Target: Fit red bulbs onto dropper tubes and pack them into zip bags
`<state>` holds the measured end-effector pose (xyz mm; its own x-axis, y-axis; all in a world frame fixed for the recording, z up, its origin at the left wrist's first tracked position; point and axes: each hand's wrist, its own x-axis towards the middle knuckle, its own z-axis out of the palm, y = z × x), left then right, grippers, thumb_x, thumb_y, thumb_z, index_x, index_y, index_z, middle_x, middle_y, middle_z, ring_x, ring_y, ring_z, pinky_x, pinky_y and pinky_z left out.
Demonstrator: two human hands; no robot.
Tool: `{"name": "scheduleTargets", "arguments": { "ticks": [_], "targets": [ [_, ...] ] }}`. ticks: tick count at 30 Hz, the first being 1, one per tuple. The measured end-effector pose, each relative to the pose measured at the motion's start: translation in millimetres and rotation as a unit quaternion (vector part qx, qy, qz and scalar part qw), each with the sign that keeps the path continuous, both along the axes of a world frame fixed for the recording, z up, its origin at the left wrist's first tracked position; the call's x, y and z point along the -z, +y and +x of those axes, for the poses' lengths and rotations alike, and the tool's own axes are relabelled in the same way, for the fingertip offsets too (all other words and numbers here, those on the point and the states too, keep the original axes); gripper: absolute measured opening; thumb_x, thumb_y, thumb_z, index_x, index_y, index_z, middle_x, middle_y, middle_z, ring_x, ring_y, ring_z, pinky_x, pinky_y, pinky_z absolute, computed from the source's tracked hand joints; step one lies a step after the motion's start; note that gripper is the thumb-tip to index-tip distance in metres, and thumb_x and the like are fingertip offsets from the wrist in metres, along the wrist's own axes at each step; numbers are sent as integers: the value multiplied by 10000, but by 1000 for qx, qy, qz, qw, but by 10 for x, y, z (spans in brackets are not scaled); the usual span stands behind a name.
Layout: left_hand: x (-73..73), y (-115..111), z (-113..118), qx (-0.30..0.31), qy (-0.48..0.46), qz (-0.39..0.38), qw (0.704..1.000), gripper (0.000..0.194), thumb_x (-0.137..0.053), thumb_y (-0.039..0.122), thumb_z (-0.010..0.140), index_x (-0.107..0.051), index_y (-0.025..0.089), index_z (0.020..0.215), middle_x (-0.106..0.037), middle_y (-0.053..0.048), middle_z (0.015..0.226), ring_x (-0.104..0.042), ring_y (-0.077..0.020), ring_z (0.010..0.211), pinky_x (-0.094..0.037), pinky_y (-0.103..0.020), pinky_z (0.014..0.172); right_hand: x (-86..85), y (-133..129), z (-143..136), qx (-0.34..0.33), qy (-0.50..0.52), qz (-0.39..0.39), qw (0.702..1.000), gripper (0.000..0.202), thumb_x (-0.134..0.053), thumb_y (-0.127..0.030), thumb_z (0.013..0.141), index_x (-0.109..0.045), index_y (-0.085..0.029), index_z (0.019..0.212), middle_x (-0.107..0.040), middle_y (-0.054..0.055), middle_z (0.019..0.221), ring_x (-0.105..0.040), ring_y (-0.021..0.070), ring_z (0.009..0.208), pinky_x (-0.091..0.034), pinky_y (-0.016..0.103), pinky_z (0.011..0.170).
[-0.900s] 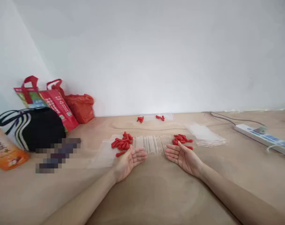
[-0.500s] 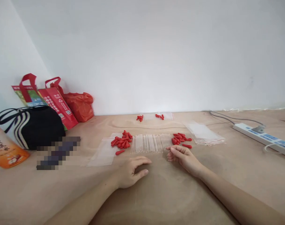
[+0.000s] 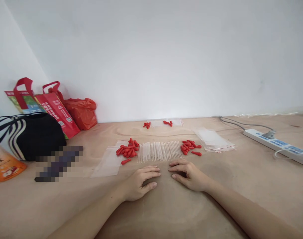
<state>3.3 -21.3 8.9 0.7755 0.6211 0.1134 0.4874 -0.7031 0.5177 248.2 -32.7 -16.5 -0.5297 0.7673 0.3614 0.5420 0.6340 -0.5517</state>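
My left hand [image 3: 141, 182] rests on the wooden table, thumb and fingers apart and holding nothing. Opposite it, my right hand [image 3: 188, 174] lies with its fingers apart and nothing in them. Just beyond both hands is a row of thin clear tubes [image 3: 160, 151]. A pile of red rubber bulbs [image 3: 128, 149] sits left of the row, partly on clear plastic bags [image 3: 108, 162], with one loose bulb [image 3: 125, 161] nearer me. Another pile of red bulbs [image 3: 188, 146] lies right of the row, near a single bulb [image 3: 196, 153].
Clear bags [image 3: 214, 140] are stacked at right, before a white power strip [image 3: 278, 144]. Small red bulbs [image 3: 146, 125] and bags [image 3: 177, 122] lie near the wall. At left stand a black bag [image 3: 41, 136], a red bag [image 3: 83, 113] and an orange pack [image 3: 7, 162].
My right hand has moved left and nearer me, down onto the table, and its fingers have spread. My left hand has hardly moved. The view has shifted slightly.
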Motion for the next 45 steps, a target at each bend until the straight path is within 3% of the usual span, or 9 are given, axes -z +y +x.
{"name": "scheduleTargets", "arguments": {
  "ticks": [7,11,15,20,28,32,37,40,45],
  "targets": [
    [-25,59,-57,-29,-3,111,993,202,-461,230,814,-609,212,950,-606,-52,988,-560,-169,904,-447,-300,795,-6,1,8,4,2,-7,1000,266,-499,-257,791,-621,-218,1025,-571,82,1099,-514,184,1026,-416,350,882],
    [-129,181,-252,-207,33,236,949,176,-453,245,794,-554,179,665,-569,-29,730,-540,-163,699,-420,-279,657,-24,0,10,-2,0,-7,1000,260,-495,-258,792,-623,-210,1014,-572,82,1086,-516,176,1016,-419,337,876],
    [-221,265,-457,-364,165,223,889,145,-488,279,767,-515,182,663,-561,-33,754,-547,-199,732,-393,-285,622,-16,-21,-5,-2,2,11,1000,251,-486,-240,789,-616,-208,1002,-583,73,1027,-541,165,947,-439,313,829],
    [-219,291,-544,-428,240,169,855,173,-465,350,783,-526,190,758,-589,-50,852,-564,-231,804,-380,-284,608,-29,86,-46,218,-39,53,974,347,-469,-238,769,-511,-184,1109,-569,65,907,-561,156,726,-444,270,599],
    [-197,313,-582,-397,206,163,879,142,-459,290,773,-519,192,689,-608,-40,810,-572,-220,757,-372,-273,563,-288,572,-163,404,-123,-54,905,294,-476,-334,757,-515,-147,981,-555,116,1000,-558,217,844,-400,288,617],
    [-221,213,-483,-368,127,200,899,141,-481,277,755,-484,186,646,-584,-25,716,-555,-193,654,-377,-269,538,-318,659,-249,414,-160,-106,890,324,-477,-363,751,-532,-126,964,-567,134,996,-552,255,914,-417,323,663],
    [-71,52,-115,-209,-100,288,929,121,-468,252,794,-484,177,701,-537,-9,678,-531,-137,659,-418,-244,615,-321,693,-316,410,-197,-129,881,280,-466,-324,751,-595,-124,899,-578,151,1014,-577,260,899,-437,331,669],
    [45,97,77,-147,-131,256,946,97,-472,210,799,-488,169,713,-544,-17,709,-519,-120,642,-430,-235,600,-322,715,-343,413,-207,-128,878,270,-461,-285,750,-619,-117,889,-597,164,993,-593,263,875,-448,336,666],
    [168,305,216,-185,-202,141,951,94,-521,203,769,-489,158,693,-537,-14,703,-537,-109,621,-473,-217,558,-318,739,-352,419,-203,-134,875,267,-472,-265,736,-626,-121,899,-620,167,967,-604,266,861,-458,334,658]
  ]
}}
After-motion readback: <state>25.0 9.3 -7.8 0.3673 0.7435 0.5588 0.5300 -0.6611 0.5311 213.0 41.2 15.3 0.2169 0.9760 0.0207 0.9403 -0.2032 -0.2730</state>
